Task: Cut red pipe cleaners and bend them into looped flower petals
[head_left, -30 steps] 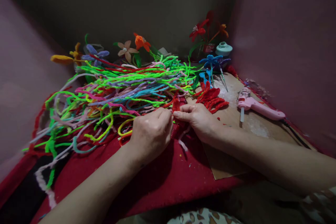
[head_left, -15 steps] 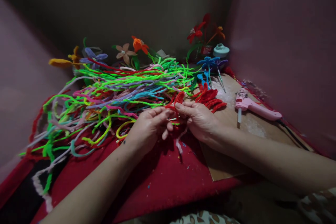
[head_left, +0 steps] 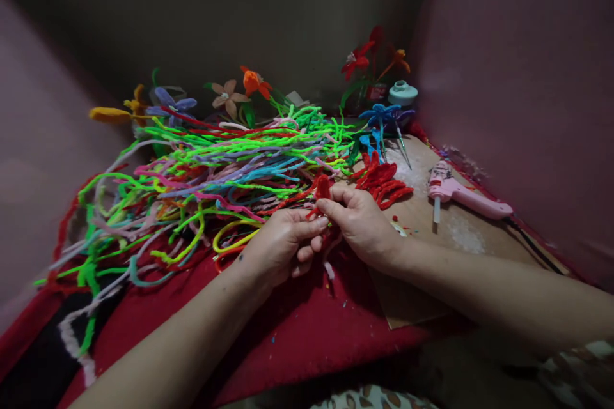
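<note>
Between my two hands is a red pipe cleaner petal (head_left: 323,187), its rounded loop standing up above my fingers. My right hand (head_left: 361,220) pinches it near its base with thumb and forefinger. Close against it, my left hand (head_left: 293,239) is closed too, thumb and forefinger pressed together at the petal's lower red end; the exact grip is partly hidden. Just behind my right hand lies a pile of red petals (head_left: 384,180). To the left spreads a big tangled heap of coloured pipe cleaners (head_left: 240,153), green, pink, blue and yellow.
A pink glue gun (head_left: 467,197) rests on a cardboard sheet (head_left: 417,307) at right, its cord trailing right. Blue flowers (head_left: 380,116) lie behind the petals. Finished flowers (head_left: 230,99) and a pale blue bottle (head_left: 403,94) stand along the back. Red cloth (head_left: 297,345) covers the table.
The red petal now stands up as a rounded loop, where it leaned sideways before. My left hand has shifted slightly right and its fingers have curled in.
</note>
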